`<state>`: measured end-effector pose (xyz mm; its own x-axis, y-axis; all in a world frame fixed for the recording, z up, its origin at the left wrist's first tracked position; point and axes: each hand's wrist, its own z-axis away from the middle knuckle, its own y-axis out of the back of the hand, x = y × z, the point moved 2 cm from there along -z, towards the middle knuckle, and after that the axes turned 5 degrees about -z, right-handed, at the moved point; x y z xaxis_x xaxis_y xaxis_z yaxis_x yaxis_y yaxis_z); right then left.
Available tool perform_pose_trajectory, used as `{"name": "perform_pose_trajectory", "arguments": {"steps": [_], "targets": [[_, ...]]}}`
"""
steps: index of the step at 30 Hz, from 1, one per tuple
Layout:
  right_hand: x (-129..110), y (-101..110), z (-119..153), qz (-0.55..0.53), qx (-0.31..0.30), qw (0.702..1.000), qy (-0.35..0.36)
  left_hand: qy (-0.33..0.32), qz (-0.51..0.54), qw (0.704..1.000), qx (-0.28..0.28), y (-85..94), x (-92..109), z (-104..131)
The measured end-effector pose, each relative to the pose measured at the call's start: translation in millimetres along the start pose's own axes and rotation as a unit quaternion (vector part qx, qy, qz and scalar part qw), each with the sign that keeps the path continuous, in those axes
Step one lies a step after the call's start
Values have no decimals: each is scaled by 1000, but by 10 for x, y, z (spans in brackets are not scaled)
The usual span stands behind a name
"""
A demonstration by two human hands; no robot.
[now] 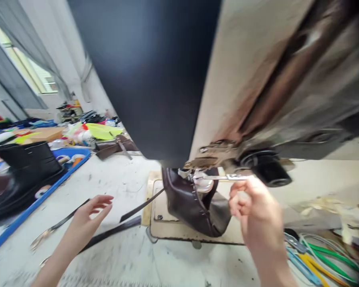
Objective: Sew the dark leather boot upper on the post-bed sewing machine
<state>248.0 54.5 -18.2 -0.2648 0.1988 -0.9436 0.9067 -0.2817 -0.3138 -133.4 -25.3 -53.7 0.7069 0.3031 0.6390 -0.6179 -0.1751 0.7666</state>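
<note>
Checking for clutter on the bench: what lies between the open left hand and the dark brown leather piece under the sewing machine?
In the head view, a dark leather strap runs across the white tabletop between the left hand and the dark brown leather piece.

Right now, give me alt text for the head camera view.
A right hand holds a thin metal tool at dark brown leather under a sewing machine. The left hand hovers open above a dark strap on the white table.
</note>
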Motion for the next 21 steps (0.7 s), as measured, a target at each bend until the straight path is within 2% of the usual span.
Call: {"name": "perform_pose_trajectory", "arguments": {"steps": [2, 5, 7, 8, 10, 12, 15, 18, 21], "targets": [[-114, -14, -171, -2, 0, 1000, -28, -4, -19, 999, -45, -100, 51, 85], [-310, -38, -215, -26, -18, 999, 10, -18, -45, 994, -99, -329, 160, 152], [-325, -15, -117, 8, -99, 994, 52, -29, -54, 993, -105, -453, 206, 172], [-270, 3, -44, 58, -160, 983, 66, -35, -54, 992, -104, -493, 214, 178], [-55, 44, 118, 203, -274, 935, 93, -45, -48, 993, -103, -536, 204, 185], [185, 75, 261, 284, -308, 894, 160, -51, -36, 993, -103, -556, 169, 185], [383, 41, 409, 267, -287, 888, 241, -57, -6, 995, -85, -599, 99, 159], [322, -62, 475, 229, -235, 922, 206, -70, 41, 996, -37, -605, 49, 96], [130, -170, 542, 203, -177, 950, 160, -80, 97, 991, 49, -415, 82, 88]]}}
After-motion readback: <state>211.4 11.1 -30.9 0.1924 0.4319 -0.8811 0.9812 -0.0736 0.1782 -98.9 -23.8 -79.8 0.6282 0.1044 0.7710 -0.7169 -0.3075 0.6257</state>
